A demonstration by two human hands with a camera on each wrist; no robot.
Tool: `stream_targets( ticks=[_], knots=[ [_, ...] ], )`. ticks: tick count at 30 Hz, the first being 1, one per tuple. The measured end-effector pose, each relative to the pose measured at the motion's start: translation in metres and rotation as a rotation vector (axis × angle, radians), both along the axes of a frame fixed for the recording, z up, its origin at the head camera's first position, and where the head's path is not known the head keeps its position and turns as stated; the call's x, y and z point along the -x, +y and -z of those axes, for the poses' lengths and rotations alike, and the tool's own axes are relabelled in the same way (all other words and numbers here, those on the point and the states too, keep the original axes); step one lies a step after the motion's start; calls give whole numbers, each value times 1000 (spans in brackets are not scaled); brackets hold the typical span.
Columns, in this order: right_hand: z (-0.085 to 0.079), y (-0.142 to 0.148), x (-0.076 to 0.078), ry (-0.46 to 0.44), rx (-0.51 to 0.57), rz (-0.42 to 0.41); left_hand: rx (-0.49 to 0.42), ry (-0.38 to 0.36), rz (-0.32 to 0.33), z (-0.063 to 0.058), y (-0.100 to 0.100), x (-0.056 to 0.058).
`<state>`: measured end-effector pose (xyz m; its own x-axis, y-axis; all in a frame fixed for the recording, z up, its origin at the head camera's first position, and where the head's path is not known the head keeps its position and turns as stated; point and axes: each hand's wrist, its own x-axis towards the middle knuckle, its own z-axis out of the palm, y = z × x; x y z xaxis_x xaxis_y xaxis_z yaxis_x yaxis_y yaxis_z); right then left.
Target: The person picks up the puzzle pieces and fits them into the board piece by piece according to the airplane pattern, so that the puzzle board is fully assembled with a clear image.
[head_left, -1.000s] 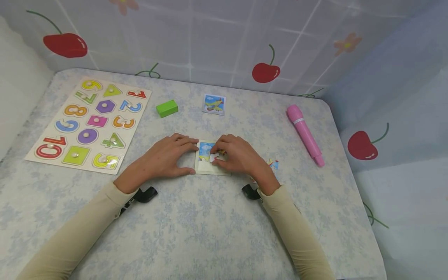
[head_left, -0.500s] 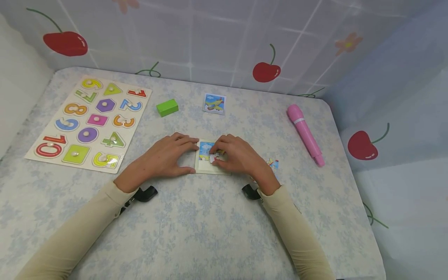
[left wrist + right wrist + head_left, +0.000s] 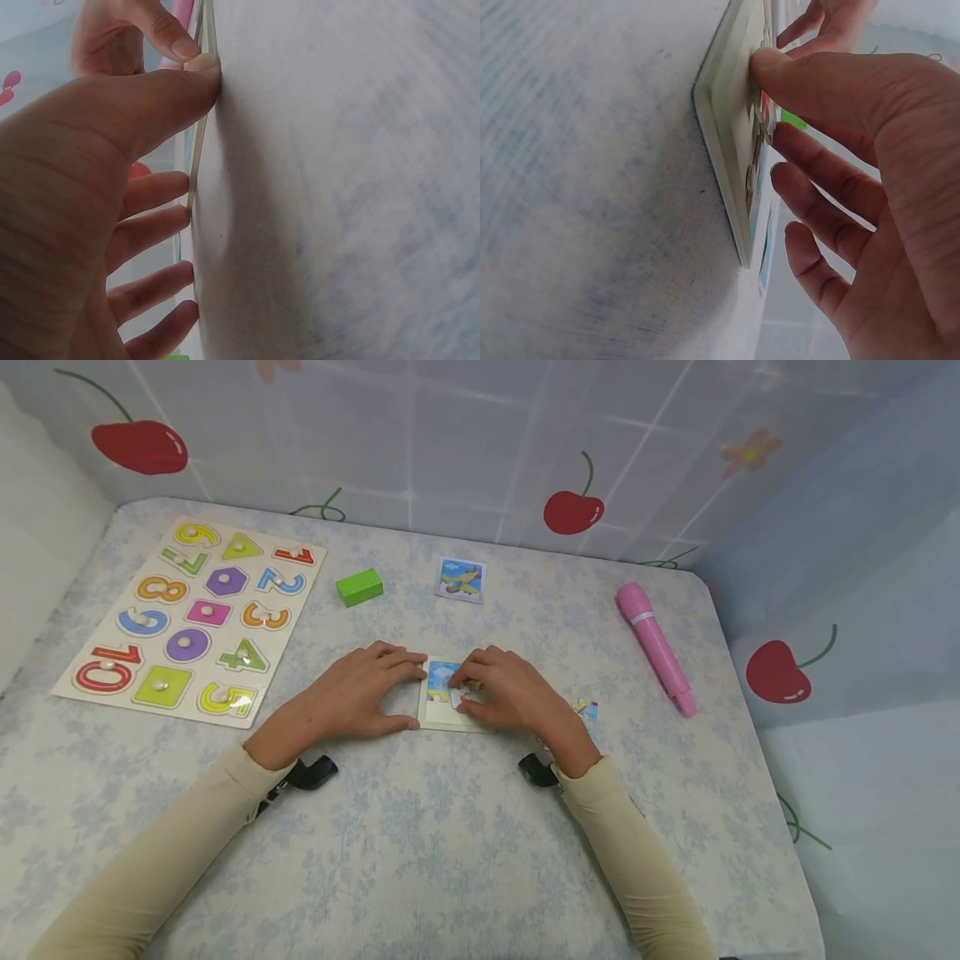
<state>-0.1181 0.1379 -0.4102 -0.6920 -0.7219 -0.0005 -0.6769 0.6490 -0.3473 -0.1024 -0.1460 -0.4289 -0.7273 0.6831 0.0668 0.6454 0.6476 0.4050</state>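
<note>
Left hand (image 3: 360,693) rests relaxed along the left edge of a jigsaw tray (image 3: 437,718) mid-table, not gripping. Right hand (image 3: 510,693) seems to pinch a puzzle piece (image 3: 456,697) over the tray. From the head view, basically nothing's moved in the last second, so I'd guess that piece isn't seated yet; loose pieces (image 3: 588,710) lie to the right. Left wrist view: thumb at the near-left corner. Right wrist view: piece edge-on, can't tell if it's flat.
</note>
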Motion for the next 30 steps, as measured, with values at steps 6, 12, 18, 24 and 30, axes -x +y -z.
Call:
stream_targets(
  ticks=[6,12,18,24,30],
  knots=[
    [0,2,1,-37,24,-30,3,-1,1,0,0,0],
    [-1,3,3,-84,59,-57,-2,3,6,0,0,1],
    [-2,6,4,-146,98,-87,-9,7,11,1,-1,1],
    [-1,8,4,-140,105,-84,-6,-1,8,0,0,1],
    [-1,9,4,-100,111,-39,5,0,4,0,-1,1]
  ],
)
